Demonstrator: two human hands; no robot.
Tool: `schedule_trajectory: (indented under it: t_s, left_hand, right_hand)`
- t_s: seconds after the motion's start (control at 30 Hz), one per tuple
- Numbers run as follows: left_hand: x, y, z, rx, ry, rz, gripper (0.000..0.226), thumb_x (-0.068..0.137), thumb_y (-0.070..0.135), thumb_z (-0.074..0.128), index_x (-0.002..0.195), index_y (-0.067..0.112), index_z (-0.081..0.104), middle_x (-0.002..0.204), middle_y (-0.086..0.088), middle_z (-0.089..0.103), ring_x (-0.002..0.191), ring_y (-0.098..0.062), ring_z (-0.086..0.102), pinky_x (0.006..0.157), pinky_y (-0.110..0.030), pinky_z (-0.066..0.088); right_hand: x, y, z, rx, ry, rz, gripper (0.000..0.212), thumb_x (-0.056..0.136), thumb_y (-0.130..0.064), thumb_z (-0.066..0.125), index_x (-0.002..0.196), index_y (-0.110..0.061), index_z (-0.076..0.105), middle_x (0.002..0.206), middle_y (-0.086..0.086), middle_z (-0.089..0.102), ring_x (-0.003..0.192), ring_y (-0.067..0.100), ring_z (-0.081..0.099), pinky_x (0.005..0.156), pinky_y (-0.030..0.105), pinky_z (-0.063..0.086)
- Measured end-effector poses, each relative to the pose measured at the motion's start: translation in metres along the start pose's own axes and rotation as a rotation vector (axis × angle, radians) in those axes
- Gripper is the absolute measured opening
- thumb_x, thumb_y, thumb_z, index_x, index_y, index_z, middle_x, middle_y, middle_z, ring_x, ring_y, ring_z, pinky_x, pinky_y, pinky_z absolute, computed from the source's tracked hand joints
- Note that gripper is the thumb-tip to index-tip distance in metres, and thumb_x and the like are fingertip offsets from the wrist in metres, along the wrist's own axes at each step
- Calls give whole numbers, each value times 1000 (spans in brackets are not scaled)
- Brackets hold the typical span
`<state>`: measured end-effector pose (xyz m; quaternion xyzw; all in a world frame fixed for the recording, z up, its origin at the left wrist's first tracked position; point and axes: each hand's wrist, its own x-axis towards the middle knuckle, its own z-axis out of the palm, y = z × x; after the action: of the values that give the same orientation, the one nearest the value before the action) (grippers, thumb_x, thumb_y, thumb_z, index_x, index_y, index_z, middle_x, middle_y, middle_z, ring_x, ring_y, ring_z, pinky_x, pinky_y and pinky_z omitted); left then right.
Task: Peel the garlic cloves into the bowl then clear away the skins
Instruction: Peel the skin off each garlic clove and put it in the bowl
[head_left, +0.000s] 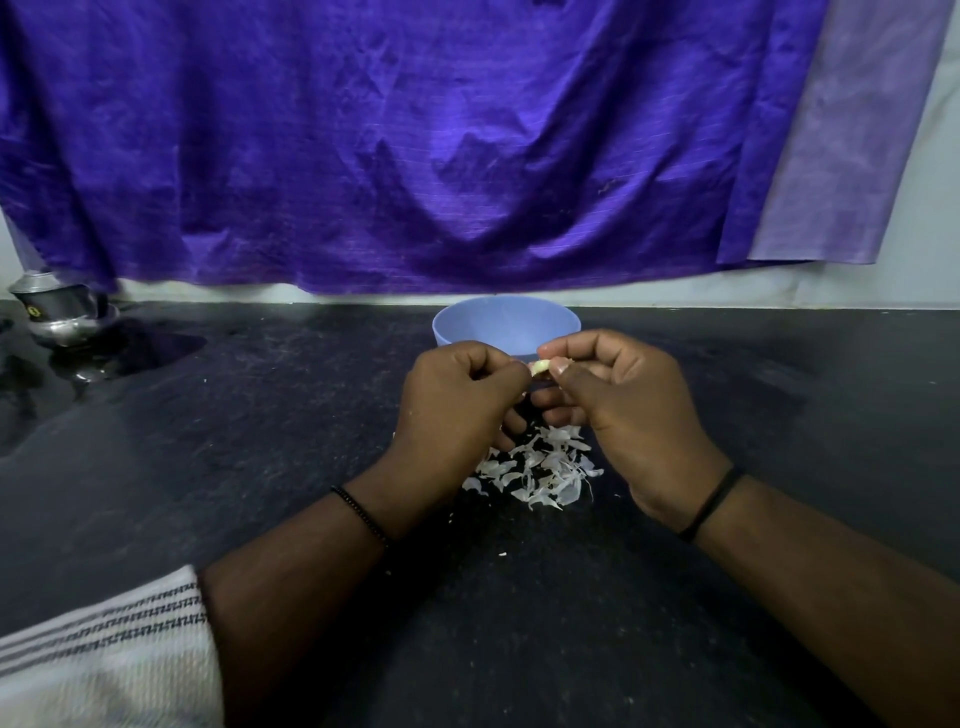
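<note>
while both hands, l (457, 400) & r (623, 395), pinch garlic clove (540, 367), bowl (506, 325) contents hidden; skins (540, 473) on counter (260, 467).

clove (540, 367) – pinched above bowl (467, 325) | skins (540, 467) – heaped nearer

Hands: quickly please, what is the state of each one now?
Left hand: closed, pinching the garlic clove.
Right hand: closed, pinching the same clove.
</note>
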<state>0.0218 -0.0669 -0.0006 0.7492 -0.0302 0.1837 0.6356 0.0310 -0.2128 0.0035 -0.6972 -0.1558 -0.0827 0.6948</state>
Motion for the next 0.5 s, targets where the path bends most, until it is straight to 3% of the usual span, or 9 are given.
schedule_trajectory:
  t_s: [0.1,0.33,0.5]
  left_hand:
    - [0,2,-1,-11,-26,2,17,90,15,69,80,1,69,65,-17,67,53,-28,63,46,-30,51]
    - [-1,4,-3,-7,-63,-1,9,90,5,67,84,-1,69,68,-18,68,52,-23,61,43,-27,50]
    - [1,3,-3,-2,-69,17,10,90,5,66,82,0,68,67,-21,67,51,-22,61,43,-27,49]
  right_hand:
    - [1,2,-1,-36,-7,-31,14,96,-3,60,96,-12,71,82,6,76,71,17,72,64,28,59]
    - [1,4,-1,-81,-17,-65,13,96,-4,60,99,-11,70,83,4,76,72,15,73,64,25,57]
    - [0,1,-1,-51,-38,-35,8,93,-6,64,97,-10,71,83,6,76,76,20,74,69,32,61]
